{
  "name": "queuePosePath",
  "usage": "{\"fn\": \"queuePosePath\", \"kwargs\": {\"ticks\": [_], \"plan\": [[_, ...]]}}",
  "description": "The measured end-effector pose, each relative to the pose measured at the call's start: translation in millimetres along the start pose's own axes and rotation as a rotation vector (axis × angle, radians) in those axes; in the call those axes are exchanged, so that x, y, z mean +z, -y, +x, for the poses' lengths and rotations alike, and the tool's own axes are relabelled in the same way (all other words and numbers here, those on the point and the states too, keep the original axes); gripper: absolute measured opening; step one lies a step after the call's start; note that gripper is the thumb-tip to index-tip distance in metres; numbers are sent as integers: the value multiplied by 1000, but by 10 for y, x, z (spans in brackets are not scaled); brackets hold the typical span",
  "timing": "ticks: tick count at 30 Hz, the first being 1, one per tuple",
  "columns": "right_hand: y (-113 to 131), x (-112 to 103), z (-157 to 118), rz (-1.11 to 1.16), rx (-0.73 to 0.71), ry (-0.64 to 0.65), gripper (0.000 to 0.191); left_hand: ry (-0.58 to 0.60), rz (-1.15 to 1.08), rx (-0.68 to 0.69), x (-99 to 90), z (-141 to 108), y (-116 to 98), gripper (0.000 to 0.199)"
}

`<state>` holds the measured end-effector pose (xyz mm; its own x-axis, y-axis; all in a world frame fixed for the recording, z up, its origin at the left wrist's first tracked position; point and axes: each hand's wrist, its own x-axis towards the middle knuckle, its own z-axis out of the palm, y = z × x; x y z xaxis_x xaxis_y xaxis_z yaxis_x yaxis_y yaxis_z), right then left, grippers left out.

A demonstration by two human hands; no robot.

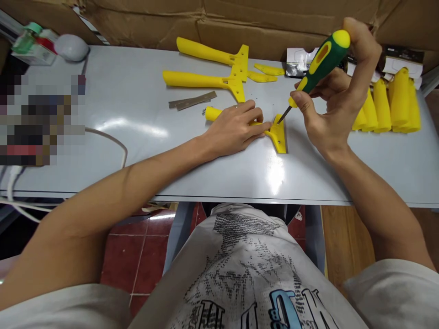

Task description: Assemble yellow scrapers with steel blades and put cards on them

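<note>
Flat over the handle of a yellow scraper (279,137), my left hand (238,127) is closed on it against the table. My right hand (338,98) grips a green and yellow screwdriver (324,61), which slants down to the left. Its tip meets the scraper's head near the upper screw spot, and a screw shows lower on the head. Two more yellow scraper bodies (202,81) lie beyond my left hand. Beside their heads are two small yellow cover pieces (269,69). Thin metal blades (192,100) lie near the left hand, and small screws (203,111) sit by the handle end.
Several finished-looking yellow scrapers (399,103) with packaging cards are grouped at the right. A cardboard wall (233,23) borders the back of the grey table (144,169). A white cable (109,136), a rounded white object (71,47) and a green-capped bottle (31,36) are on the left.
</note>
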<state>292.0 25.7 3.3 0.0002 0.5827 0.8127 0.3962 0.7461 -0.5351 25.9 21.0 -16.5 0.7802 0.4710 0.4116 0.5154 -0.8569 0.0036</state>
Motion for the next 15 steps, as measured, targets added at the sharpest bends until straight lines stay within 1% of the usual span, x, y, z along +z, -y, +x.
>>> {"fn": "queuePosePath", "kwargs": {"ticks": [4, 7, 9, 11, 13, 15], "plan": [[-31, 72, 19, 19, -25, 64, 95, -10, 9, 4, 15, 1, 2, 52], [-18, 113, 24, 92, -58, 40, 92, -25, -25, -2, 31, -1, 8, 48], [40, 85, 22, 133, -52, 47, 92, -26, -49, -8, 36, -2, 11, 46], [118, 16, 17, 131, 16, 96, 90, -23, -52, -11, 35, -3, 12, 47], [174, -61, 13, 88, 113, 153, 85, -22, -34, -7, 32, -3, 12, 50], [176, -107, 17, 56, 170, 173, 79, -21, -10, 3, 33, -2, 13, 53]]}}
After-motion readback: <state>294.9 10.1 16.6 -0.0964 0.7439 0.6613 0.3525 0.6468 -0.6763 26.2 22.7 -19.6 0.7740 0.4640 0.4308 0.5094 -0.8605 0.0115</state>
